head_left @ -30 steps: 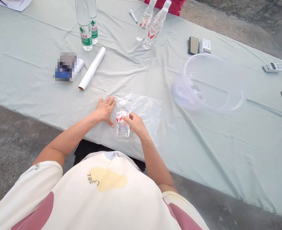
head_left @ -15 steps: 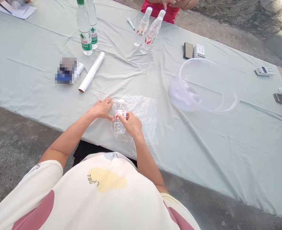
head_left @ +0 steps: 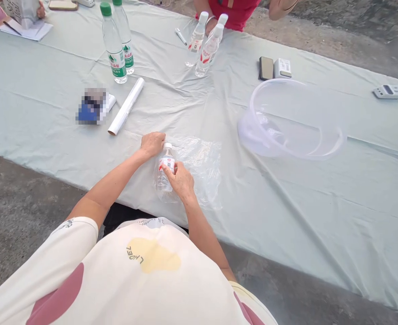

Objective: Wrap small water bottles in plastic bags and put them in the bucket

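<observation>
A small clear water bottle [head_left: 165, 174] with a white cap and a red-and-white label lies on a sheet of clear plastic film [head_left: 204, 169]. My right hand [head_left: 182, 180] grips the bottle from its right side, thumb across the label. Beside the cap, my left hand [head_left: 153, 143] is closed with its fingers curled in, over the upper left part of the film. What its fingertips pinch, if anything, is hidden.
Beyond my hands are a white roll [head_left: 126, 106], a blurred-out box [head_left: 92, 106], green-capped bottles [head_left: 116, 63] and several white-capped bottles [head_left: 207, 52]. A translucent basin [head_left: 246, 133] lies to the right, below a phone [head_left: 266, 68]. A person in red [head_left: 234, 13] is across the table.
My left hand has moved up from beside the bottle to near its cap, and its spread fingers have curled shut. My right hand keeps its grip on the bottle.
</observation>
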Action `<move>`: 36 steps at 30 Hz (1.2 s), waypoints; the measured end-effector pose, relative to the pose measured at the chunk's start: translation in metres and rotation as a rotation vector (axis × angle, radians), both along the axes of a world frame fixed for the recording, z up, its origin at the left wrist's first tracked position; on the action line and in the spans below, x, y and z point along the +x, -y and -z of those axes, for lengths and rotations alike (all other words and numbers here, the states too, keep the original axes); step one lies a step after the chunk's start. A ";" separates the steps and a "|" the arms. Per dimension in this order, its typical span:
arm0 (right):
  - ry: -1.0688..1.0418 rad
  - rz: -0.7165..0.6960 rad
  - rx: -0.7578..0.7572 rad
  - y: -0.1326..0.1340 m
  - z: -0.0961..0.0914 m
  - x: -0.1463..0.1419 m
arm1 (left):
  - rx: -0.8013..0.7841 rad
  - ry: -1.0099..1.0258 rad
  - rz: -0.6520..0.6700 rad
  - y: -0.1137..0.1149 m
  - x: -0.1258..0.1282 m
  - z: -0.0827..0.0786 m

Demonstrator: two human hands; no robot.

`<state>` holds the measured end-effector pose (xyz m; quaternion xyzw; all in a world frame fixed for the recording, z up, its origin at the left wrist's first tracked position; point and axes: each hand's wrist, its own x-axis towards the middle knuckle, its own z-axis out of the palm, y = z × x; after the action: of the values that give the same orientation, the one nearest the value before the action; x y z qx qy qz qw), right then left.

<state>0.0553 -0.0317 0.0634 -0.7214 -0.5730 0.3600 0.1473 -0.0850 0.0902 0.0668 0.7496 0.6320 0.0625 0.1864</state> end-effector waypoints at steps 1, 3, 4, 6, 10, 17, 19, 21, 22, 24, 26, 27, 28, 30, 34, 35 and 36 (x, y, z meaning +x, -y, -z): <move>-0.005 0.000 0.001 0.000 0.000 0.001 | 0.004 0.062 -0.055 -0.004 0.000 0.001; -0.024 0.000 -0.001 -0.001 -0.001 0.002 | -0.045 0.306 -0.199 -0.010 -0.002 0.000; -0.035 0.000 -0.002 -0.001 -0.001 0.002 | -0.096 0.470 -0.275 -0.011 -0.003 -0.001; -0.056 0.001 -0.004 -0.001 -0.003 0.002 | -0.179 0.779 -0.393 -0.011 -0.007 -0.005; -0.091 0.017 0.001 -0.002 -0.005 0.003 | -0.050 0.916 -0.496 0.013 -0.023 -0.012; -0.131 -0.021 0.046 0.003 -0.004 0.007 | -0.221 0.093 -0.241 0.128 -0.042 -0.018; -0.074 -0.031 0.086 0.004 -0.009 0.010 | -0.293 0.056 -0.200 0.153 -0.036 -0.017; 0.008 -0.051 0.170 0.000 -0.017 0.011 | -0.338 0.028 -0.197 0.167 -0.029 -0.015; 0.042 -0.078 0.229 -0.004 -0.022 0.011 | -0.347 0.017 -0.202 0.171 -0.026 -0.013; 0.091 -0.183 0.345 -0.020 -0.032 0.009 | -0.346 0.016 -0.207 0.173 -0.022 -0.011; 0.138 -0.329 0.404 -0.044 -0.039 0.002 | -0.342 0.054 -0.211 0.173 -0.022 -0.008; 0.165 -0.396 0.401 -0.058 -0.042 -0.002 | -0.347 0.086 -0.215 0.172 -0.022 -0.007; 0.190 -0.453 0.379 -0.072 -0.042 -0.007 | -0.355 0.122 -0.221 0.172 -0.023 -0.005; 0.234 -0.538 0.311 -0.097 -0.041 -0.017 | -0.377 0.200 -0.230 0.173 -0.024 -0.003; 0.327 -0.646 0.266 -0.125 -0.029 -0.024 | -0.385 0.338 -0.230 0.177 -0.023 -0.002; 0.336 -0.656 0.275 -0.126 -0.027 -0.022 | -0.381 0.366 -0.232 0.178 -0.023 -0.003; 0.335 -0.657 0.285 -0.125 -0.024 -0.019 | -0.375 0.387 -0.238 0.179 -0.022 -0.003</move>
<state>0.0363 0.0932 0.0876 -0.5206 -0.8337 0.1821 0.0274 -0.1073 -0.0885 0.0703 0.5968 0.6687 0.1078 0.4301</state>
